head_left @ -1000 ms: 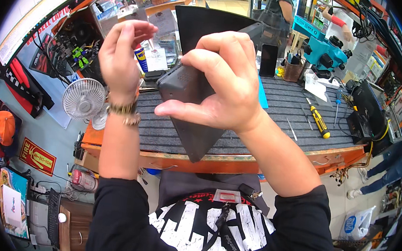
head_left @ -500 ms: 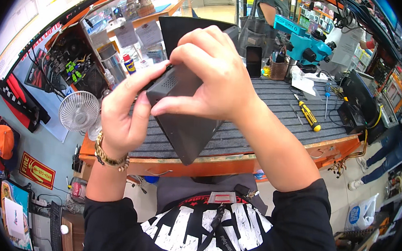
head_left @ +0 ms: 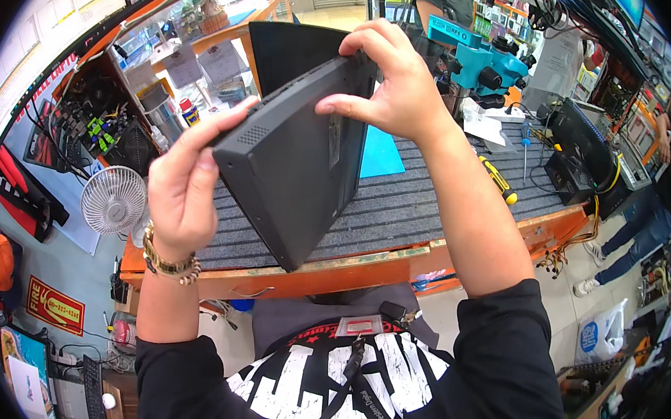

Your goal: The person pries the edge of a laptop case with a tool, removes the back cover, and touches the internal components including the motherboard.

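Note:
A dark grey laptop [head_left: 289,151] is tilted up on edge above the ribbed grey bench mat [head_left: 410,215], its underside facing me and its black screen part [head_left: 285,52] opened out behind. My left hand [head_left: 187,190] is closed on the corner beside the speaker holes, thumb on the underside and fingers behind the edge. On the far right side, my right hand [head_left: 397,80] grips the laptop's upper edge, its thumb lying against the underside. The laptop's keyboard side is hidden. Just past its right side lies a bright blue flat sheet [head_left: 383,154].
A teal microscope [head_left: 488,68] stands at the back right. A yellow-and-black screwdriver [head_left: 499,181] and a blue-handled one [head_left: 525,138] lie on the mat's right. A white fan [head_left: 113,200] stands left of the bench; its wooden front edge [head_left: 363,260] runs before me.
The laptop has turned so more of its underside faces me. My right hand has moved from the near corner to the upper right edge. The blue sheet has come into view.

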`<state>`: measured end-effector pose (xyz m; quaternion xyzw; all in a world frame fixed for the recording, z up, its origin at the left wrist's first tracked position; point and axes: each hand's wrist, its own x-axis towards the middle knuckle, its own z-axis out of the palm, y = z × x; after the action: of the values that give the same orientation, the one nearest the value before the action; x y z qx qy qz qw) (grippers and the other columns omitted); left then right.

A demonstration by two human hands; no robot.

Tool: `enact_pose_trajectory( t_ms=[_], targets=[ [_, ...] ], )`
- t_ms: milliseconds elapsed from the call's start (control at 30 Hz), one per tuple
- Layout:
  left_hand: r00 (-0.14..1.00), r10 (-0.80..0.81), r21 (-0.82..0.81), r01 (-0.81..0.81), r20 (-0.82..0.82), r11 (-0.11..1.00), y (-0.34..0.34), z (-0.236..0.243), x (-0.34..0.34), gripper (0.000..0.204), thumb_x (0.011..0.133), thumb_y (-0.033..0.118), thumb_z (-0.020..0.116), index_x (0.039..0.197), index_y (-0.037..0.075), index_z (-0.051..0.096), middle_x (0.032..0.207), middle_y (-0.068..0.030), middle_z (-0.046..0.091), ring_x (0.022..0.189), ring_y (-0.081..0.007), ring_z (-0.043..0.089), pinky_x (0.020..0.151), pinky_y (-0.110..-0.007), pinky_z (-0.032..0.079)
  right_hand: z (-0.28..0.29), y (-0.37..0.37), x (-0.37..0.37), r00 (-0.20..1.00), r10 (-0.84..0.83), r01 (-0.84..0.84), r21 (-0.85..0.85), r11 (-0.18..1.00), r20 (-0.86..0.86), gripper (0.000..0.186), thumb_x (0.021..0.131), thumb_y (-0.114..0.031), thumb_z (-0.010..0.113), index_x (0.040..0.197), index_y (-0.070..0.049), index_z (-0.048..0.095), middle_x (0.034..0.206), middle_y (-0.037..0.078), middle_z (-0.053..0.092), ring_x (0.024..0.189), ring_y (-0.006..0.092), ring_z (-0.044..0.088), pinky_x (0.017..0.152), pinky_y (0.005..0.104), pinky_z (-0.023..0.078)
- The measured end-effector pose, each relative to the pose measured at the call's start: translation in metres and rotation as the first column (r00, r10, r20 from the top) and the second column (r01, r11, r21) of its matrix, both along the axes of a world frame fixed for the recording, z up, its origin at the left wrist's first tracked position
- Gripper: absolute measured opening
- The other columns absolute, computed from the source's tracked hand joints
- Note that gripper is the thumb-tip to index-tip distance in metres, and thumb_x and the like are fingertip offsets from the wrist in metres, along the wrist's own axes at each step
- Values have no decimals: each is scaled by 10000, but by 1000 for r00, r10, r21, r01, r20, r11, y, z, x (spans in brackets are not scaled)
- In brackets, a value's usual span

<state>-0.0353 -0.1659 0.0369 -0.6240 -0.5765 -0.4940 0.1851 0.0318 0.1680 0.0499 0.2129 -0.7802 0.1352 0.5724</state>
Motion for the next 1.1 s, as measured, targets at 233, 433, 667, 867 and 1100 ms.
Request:
enact_pose_trajectory(
  t_ms=[233,433,667,867,1100],
  targets=[
    [976,-141,31,138,165,990,-15,-9,-51,421,1206,73,443,1542,-112,619,1600,-326,665,1485,-318,664,1291,-432,465,-2,-15,1,995,-93,94,-29,995,31,654,785,-606,1012,1087,-94,740,1151,84,699,1158,356,690,978,474,609],
    [927,-205,53,198,313,979,-47,-22,-107,408,1218,63,491,1585,-79,600,1594,-201,669,1441,-242,669,1228,-390,513,-5,-39,-11,981,-193,192,15,981,33,600,820,-559,989,1123,-108,737,1170,86,668,1197,353,664,1009,491,594],
    [812,-303,153,261,499,953,-61,-37,-147,410,1224,77,482,1593,-63,595,1524,-175,713,1381,-220,713,1180,-374,574,0,-64,-11,951,-309,307,58,950,22,560,820,-524,981,1142,-126,753,1162,86,675,1200,328,670,1003,495,586],
    [649,-471,243,413,598,878,-86,-38,-196,400,1235,103,502,1609,-7,592,1512,-162,736,1362,-245,737,1171,-401,597,2,-107,5,932,-362,360,82,930,16,407,825,-349,961,1053,-75,765,1140,121,703,1170,338,704,863,480,619],
    [712,-324,204,252,623,946,-83,-12,-186,351,1216,68,515,1518,-49,649,1501,-242,736,1388,-307,733,1224,-436,562,-7,-103,-1,911,-407,409,30,912,-60,162,872,-196,772,964,-63,757,1063,134,705,1100,322,709,827,494,595]
  ],
)
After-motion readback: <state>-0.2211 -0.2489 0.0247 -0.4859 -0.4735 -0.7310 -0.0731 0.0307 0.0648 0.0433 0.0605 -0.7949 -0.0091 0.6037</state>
